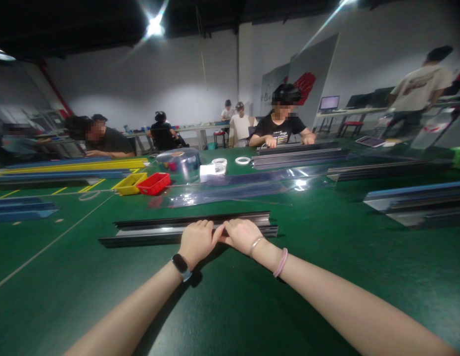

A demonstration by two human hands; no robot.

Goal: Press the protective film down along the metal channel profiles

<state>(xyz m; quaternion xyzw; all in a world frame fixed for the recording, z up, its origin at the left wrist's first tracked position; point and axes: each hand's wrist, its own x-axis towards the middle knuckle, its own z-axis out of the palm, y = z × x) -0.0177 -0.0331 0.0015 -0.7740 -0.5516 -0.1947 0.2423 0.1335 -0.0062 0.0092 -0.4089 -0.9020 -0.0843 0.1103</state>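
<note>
A long black channel profile (pixel 148 240) with a pale inner floor lies crosswise on the green table (pixel 230 306). Both hands grip its near wall, right of its middle. My left hand (pixel 197 242), with a dark watch at the wrist, has its fingers curled over the wall's top edge. Close beside it, thumbs nearly touching, my right hand (pixel 245 235) is closed over the same wall; a bracelet and a pink band circle that wrist. The fingertips of both hands are hidden inside the channel.
Clear plastic strips (pixel 230 190) lie beyond the profile, near a red bin (pixel 155 183), a yellow bin (pixel 130 184) and a white tape ring (pixel 243 160). More profiles lie left and right (pixel 419 202). Across the table a person (pixel 280 123) handles another profile.
</note>
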